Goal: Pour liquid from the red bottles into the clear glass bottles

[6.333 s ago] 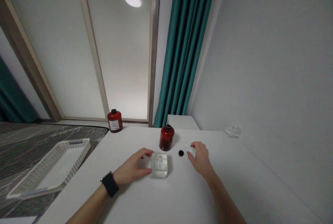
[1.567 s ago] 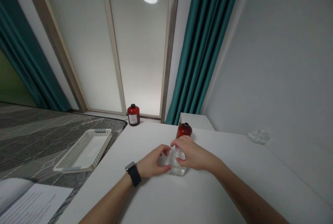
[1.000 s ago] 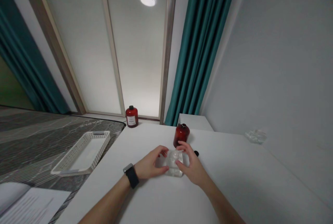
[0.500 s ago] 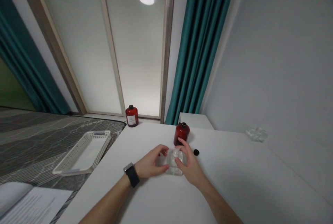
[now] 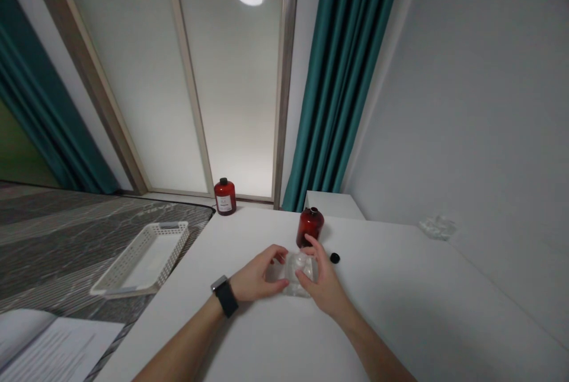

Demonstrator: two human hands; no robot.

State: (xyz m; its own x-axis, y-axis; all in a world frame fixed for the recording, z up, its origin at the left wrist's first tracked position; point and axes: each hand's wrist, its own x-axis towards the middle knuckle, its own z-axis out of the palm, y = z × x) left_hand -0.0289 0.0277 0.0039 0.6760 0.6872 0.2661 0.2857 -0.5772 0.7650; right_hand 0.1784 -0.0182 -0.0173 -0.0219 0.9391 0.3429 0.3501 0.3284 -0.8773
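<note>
A clear, square-sided glass container with a round clear knob on top (image 5: pixel 300 281) stands on the white table between my hands. My left hand (image 5: pixel 260 275), with a dark-banded watch on its wrist, is cupped at the container's left side, thumb and fingers apart. Whether its fingertips press the glass I cannot tell. At the right side my right hand (image 5: pixel 323 281) curves around the knob with thumb and fingers spread apart. Just behind the container is an upright dark red bottle (image 5: pixel 310 225) without a cap. A small black cap (image 5: pixel 335 258) lies to its right.
A second red bottle (image 5: pixel 225 198), labelled and black-capped, stands at the table's far left corner. Left of the table are a white perforated basket (image 5: pixel 178 246) and an open book (image 5: pixel 62 349). Crumpled clear plastic (image 5: pixel 438 227) lies by the right wall.
My right thumb and fingers have spread slightly away from the knob. My left hand has hardly moved, and the bottles and cap stay in place.
</note>
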